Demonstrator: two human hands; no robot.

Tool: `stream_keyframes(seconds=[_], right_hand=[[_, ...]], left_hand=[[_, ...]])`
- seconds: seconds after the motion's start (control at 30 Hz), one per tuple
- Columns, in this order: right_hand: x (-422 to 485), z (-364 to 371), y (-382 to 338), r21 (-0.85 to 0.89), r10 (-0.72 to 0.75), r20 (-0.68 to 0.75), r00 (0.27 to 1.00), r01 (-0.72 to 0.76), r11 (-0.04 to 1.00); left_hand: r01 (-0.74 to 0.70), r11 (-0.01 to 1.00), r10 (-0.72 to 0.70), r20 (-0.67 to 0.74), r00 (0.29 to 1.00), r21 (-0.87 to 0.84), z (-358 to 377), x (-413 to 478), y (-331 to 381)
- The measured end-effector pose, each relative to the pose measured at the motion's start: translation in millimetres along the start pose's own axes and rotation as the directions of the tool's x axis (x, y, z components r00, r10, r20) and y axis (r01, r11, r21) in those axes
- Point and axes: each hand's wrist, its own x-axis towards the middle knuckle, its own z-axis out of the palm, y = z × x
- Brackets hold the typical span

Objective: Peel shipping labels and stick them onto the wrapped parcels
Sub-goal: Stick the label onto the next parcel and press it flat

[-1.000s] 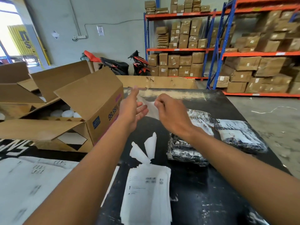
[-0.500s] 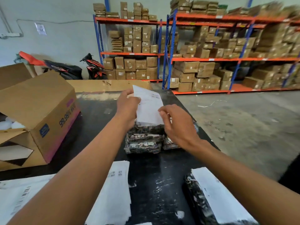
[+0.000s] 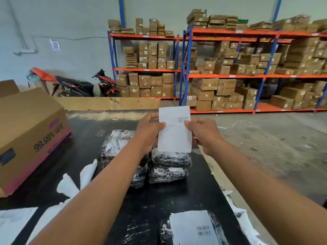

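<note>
"Label (image 3: 175, 131) first: who has it?"

"Both hands. On the left hand (image 3: 150, 131) the fingers (image 3: 161, 125) pinch its left edge. The right hand (image 3: 203, 133) pinches the right edge. Both thumbs lie on the printed face, and neither hand is slack or empty."

"How does it lie?"

"Upright in the air, long axis top to bottom, print towards the wearer, barcode near the top right. It touches nothing but the fingers."

"And the parcels?"

"A stack (image 3: 169, 161) sits on the desk (image 3: 159, 200) right below its lower edge. A side parcel (image 3: 115, 144) lies just left of the stack, by the left forearm. A near parcel (image 3: 191, 228) at the front edge already carries a white sheet."

"So the coming move?"

"My guess: down onto the stack's top, tipping the sheet flat. Both hands are about equally near. Whether the backing is off, I cannot tell."

"Anything else?"

"White scraps (image 3: 86, 174) at the left, a box (image 3: 30, 131) beyond them."
</note>
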Motion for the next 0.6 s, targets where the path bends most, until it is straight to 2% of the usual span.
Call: stream_keyframes(seconds=[0.1, 0.2, 0.43, 0.6], right_hand=[[21.9, -5.4, 19.2, -0.077, 0.008, 0.050, 0.999, -0.004, 0.997], [40.4, -4.5, 38.3, -0.108, 0.051, 0.111, 0.993, -0.039, 0.993], [70.7, 12.5, 66.6, -0.143, 0.117, 0.119, 0.986, -0.100, 0.985], [80.2, 21.1, 76.5, -0.186, 0.170, 0.106, 0.980, -0.148, 0.971]], left_hand=[[0.034, 0.987, -0.010, -0.153, 0.988, 0.156, 6.6, 8.7, -18.0], [0.051, 0.922, 0.055, -0.259, 0.964, 0.384, 7.0, 19.1, -34.1], [0.201, 0.680, 0.101, -0.361, 0.927, 0.705, 6.1, 51.0, -54.2], [0.225, 0.497, 0.142, -0.334, 0.932, 0.838, 10.3, 67.4, -63.2]])
